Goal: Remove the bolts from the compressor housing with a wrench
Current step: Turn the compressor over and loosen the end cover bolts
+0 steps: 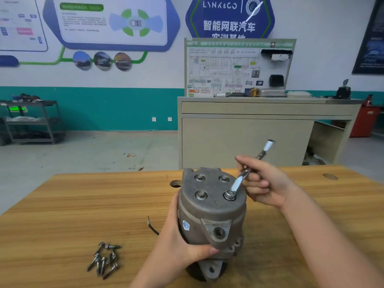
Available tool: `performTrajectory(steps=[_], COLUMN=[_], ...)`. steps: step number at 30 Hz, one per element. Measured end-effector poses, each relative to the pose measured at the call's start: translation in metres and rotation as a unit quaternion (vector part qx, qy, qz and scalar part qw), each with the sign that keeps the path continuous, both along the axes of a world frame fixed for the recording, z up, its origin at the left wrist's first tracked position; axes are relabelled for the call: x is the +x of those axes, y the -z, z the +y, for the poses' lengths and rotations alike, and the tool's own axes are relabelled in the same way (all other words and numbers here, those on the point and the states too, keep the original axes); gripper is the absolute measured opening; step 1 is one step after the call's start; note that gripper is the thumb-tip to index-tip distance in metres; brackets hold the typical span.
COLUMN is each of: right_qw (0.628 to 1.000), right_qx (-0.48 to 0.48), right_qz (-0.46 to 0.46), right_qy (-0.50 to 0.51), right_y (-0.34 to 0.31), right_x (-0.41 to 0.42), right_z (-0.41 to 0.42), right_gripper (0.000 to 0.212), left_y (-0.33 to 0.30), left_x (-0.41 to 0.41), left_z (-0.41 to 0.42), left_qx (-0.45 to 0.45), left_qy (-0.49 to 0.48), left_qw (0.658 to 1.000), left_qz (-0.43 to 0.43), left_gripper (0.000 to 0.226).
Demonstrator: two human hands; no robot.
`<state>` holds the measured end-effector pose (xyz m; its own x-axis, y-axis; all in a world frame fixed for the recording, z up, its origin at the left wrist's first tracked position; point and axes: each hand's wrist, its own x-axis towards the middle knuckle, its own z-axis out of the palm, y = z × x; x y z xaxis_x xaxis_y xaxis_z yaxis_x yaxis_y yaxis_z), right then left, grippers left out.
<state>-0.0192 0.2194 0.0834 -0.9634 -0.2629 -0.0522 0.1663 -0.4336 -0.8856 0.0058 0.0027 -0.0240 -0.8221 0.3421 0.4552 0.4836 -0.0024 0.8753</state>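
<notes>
A grey metal compressor housing (209, 206) stands upright on the wooden table (62, 204). Its top face shows three hex bolts (201, 194) plus a fourth at the near right, covered by the ring end of a shiny wrench (239, 181). My right hand (264, 183) grips the wrench's shaft, which slants up and to the right. My left hand (178, 240) holds the housing's left side, thumb across its front near the bottom.
A pile of several loose bolts (105, 259) lies on the table at the front left. A short black wire (152, 227) sticks out left of the housing. Behind the table stand a beige cabinet (249, 138) with a training board and a metal shelf cart (31, 121).
</notes>
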Motion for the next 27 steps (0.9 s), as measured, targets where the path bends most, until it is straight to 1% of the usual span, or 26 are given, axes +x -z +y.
performTrajectory(steps=[1, 2, 3, 5, 6, 7, 9, 11, 12, 13, 15, 19, 21, 22, 23, 24, 25, 26, 27], right_qw=[1.000, 1.000, 0.999, 0.984, 0.975, 0.966, 0.932, 0.867, 0.835, 0.811, 0.784, 0.752, 0.707, 0.690, 0.695, 0.727, 0.776, 0.830, 0.876], right_qx=[0.006, -0.008, -0.050, -0.157, -0.167, -0.138, -0.020, 0.105, 0.140, 0.151, 0.153, 0.203, 0.263, 0.288, 0.296, 0.279, 0.234, 0.164, 0.091], right_qz=[-0.009, -0.001, 0.017, 0.082, 0.129, 0.178, 0.245, 0.284, 0.300, 0.320, 0.355, 0.399, 0.433, 0.445, 0.441, 0.417, 0.378, 0.334, 0.295], right_qy=[-0.002, -0.007, -0.009, 0.021, 0.066, 0.130, 0.268, 0.396, 0.439, 0.467, 0.485, 0.483, 0.494, 0.492, 0.484, 0.469, 0.448, 0.415, 0.370], right_y=[-0.004, -0.008, -0.011, -0.015, -0.014, -0.011, 0.003, 0.019, 0.026, 0.032, 0.038, 0.039, 0.040, 0.041, 0.043, 0.045, 0.045, 0.044, 0.041], right_x=[-0.005, -0.007, -0.005, 0.005, 0.013, 0.021, 0.041, 0.056, 0.061, 0.065, 0.070, 0.080, 0.085, 0.088, 0.090, 0.091, 0.092, 0.091, 0.087], right_z=[-0.002, -0.002, -0.002, 0.000, 0.000, -0.002, -0.011, -0.022, -0.027, -0.031, -0.040, -0.057, -0.063, -0.066, -0.068, -0.068, -0.065, -0.058, -0.048], right_gripper=[0.027, 0.029, 0.029, 0.038, 0.041, 0.041, 0.043, 0.046, 0.043, 0.040, 0.038, 0.037, 0.037, 0.037, 0.038, 0.040, 0.041, 0.039, 0.034], left_y=[-0.001, -0.001, -0.001, 0.000, 0.001, 0.003, 0.007, 0.010, 0.010, 0.011, 0.012, 0.012, 0.013, 0.013, 0.014, 0.014, 0.014, 0.015, 0.014], left_x=[0.000, 0.000, 0.001, 0.001, 0.001, 0.001, -0.001, -0.001, 0.000, 0.001, 0.003, 0.006, 0.007, 0.007, 0.007, 0.007, 0.006, 0.006, 0.006], left_z=[0.000, 0.000, 0.000, 0.001, 0.002, 0.003, 0.006, 0.010, 0.011, 0.013, 0.013, 0.014, 0.014, 0.014, 0.013, 0.012, 0.012, 0.011, 0.010], left_qx=[0.004, 0.006, 0.008, 0.011, 0.013, 0.013, 0.001, -0.004, -0.002, 0.001, 0.004, 0.003, 0.003, 0.004, 0.007, 0.008, 0.009, 0.011, 0.013], left_qy=[-0.001, -0.001, -0.002, -0.011, -0.020, -0.034, -0.069, -0.086, -0.092, -0.099, -0.109, -0.116, -0.123, -0.125, -0.124, -0.121, -0.117, -0.111, -0.106], left_qw=[1.000, 1.000, 1.000, 1.000, 1.000, 0.999, 0.998, 0.996, 0.996, 0.995, 0.994, 0.993, 0.992, 0.992, 0.992, 0.992, 0.993, 0.994, 0.994], left_qz=[0.004, 0.003, 0.002, 0.001, -0.002, -0.003, -0.005, -0.010, -0.011, -0.013, -0.017, -0.017, -0.020, -0.024, -0.028, -0.027, -0.024, -0.021, -0.018], left_gripper=[0.106, 0.105, 0.104, 0.104, 0.106, 0.110, 0.121, 0.125, 0.126, 0.126, 0.127, 0.127, 0.128, 0.128, 0.128, 0.128, 0.127, 0.126, 0.125])
